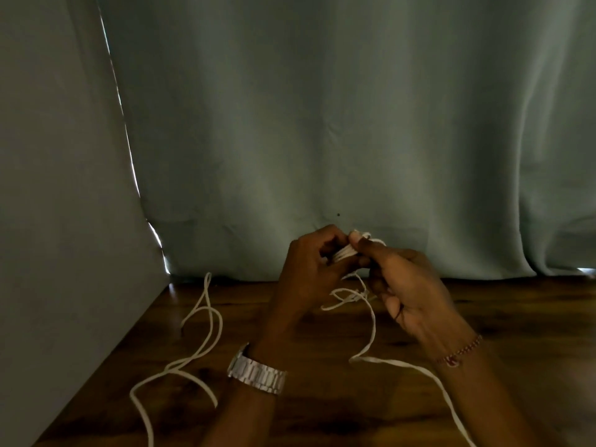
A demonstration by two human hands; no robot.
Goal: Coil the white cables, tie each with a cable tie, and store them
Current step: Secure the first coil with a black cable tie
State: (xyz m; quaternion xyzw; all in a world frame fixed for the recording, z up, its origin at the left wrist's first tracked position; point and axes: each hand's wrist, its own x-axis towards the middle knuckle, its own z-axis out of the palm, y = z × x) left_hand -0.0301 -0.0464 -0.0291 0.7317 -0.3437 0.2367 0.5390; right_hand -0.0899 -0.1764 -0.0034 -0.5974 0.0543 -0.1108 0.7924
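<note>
You are pinching the coil (344, 253) between both hands — left hand (309, 262), right hand (406, 285) — its loose tail (371, 330) hanging below toward you.

Surface: I see a dark wooden table (322, 411) with a glossy, grained top, running from a pale wall on my left back to a green curtain.

Left cable: a loose white cable (206, 321) lies on the wood in open loops, from the back edge near the curtain forward to the frame's near edge.

Right cable: a second white cable (403, 363) lies across the wood at right and trails off the near edge; its upper end rises off the surface.

Light: dim, so I can't read finer detail.
</note>
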